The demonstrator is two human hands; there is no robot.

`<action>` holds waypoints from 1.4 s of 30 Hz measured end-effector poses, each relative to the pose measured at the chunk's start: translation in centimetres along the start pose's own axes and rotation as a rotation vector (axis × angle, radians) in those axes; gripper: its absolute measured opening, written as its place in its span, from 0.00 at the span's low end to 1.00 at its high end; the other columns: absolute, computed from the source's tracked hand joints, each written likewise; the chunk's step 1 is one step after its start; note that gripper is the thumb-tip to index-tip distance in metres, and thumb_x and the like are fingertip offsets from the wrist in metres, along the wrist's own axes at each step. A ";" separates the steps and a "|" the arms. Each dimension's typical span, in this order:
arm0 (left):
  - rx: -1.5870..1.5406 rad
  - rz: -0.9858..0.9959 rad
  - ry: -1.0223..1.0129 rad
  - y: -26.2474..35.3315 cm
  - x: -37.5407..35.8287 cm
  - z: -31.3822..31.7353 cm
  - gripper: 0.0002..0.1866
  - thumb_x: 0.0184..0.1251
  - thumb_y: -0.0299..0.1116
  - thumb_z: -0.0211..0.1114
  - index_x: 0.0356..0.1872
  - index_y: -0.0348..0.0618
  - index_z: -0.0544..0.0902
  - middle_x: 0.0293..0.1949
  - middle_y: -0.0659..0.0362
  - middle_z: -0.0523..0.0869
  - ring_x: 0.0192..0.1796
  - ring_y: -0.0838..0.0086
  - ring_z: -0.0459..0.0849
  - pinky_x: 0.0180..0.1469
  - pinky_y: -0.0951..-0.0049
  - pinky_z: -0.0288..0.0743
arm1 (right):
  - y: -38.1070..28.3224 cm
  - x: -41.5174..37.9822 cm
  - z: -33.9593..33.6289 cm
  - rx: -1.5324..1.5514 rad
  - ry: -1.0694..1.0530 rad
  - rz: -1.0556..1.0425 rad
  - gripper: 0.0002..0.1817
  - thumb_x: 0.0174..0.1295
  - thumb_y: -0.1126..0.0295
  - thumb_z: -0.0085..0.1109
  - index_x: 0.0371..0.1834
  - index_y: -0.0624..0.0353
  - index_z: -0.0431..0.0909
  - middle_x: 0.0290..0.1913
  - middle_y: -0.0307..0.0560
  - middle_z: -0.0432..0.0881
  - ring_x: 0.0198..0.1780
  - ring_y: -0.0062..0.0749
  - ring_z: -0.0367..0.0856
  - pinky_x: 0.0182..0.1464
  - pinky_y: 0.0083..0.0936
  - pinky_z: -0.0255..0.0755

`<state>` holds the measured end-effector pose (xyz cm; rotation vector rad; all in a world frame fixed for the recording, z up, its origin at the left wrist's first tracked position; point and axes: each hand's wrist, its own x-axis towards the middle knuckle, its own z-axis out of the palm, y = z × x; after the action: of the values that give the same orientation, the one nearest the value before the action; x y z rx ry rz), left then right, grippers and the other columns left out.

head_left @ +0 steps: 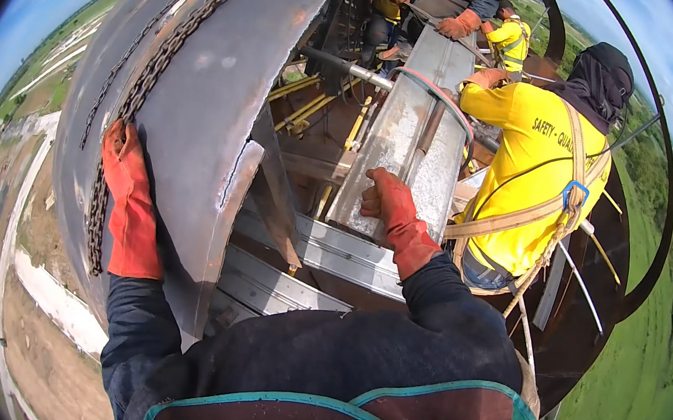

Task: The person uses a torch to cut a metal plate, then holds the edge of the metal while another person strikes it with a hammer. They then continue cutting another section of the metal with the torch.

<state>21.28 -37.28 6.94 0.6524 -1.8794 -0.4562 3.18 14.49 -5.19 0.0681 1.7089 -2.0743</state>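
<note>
My left hand, in a red-orange work glove, rests against a large curved steel plate, its fingers closed around a rusty chain. The chain runs up over the plate, and a loose end hangs below the glove. My right hand, gloved the same way, is curled closed over the near end of a grey metal plank; nothing shows in its fingers. Between my hands, the plate has a rough cut edge and a jagged, light-showing split near its lower corner.
A co-worker in a yellow shirt and harness sits close on the right. More workers with gloves are at the plank's far end. A red hose crosses the plank. Yellow bars lie below. Ground appears far beneath.
</note>
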 end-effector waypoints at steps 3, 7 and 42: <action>-0.009 -0.030 -0.002 -0.2 0.3 0.4 0.31 0.92 0.53 0.61 0.77 0.36 0.86 0.76 0.47 0.89 0.78 0.52 0.86 0.84 0.59 0.74 | 0.2 0.4 -0.1 0.022 -0.022 -0.006 0.28 0.78 0.49 0.68 0.65 0.63 0.86 0.42 0.56 0.89 0.35 0.45 0.91 0.44 0.42 0.92; -0.007 -0.032 -0.017 -1.1 0.5 0.5 0.31 0.91 0.52 0.64 0.78 0.36 0.85 0.75 0.47 0.90 0.77 0.53 0.88 0.83 0.60 0.74 | -0.1 0.1 -0.5 0.015 -0.039 -0.013 0.28 0.80 0.48 0.68 0.63 0.64 0.86 0.42 0.57 0.89 0.35 0.44 0.92 0.43 0.41 0.93; 0.079 0.172 -0.059 -7.0 2.6 0.6 0.24 0.97 0.45 0.61 0.69 0.31 0.87 0.64 0.44 0.92 0.65 0.53 0.90 0.73 0.60 0.79 | 1.7 1.7 -2.5 -0.444 -0.323 -0.270 0.28 0.89 0.44 0.48 0.43 0.59 0.80 0.32 0.52 0.81 0.35 0.44 0.77 0.44 0.44 0.74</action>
<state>21.56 -44.38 4.46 0.5285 -1.9978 -0.2942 1.68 16.09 -7.81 -0.6301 2.0004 -1.7030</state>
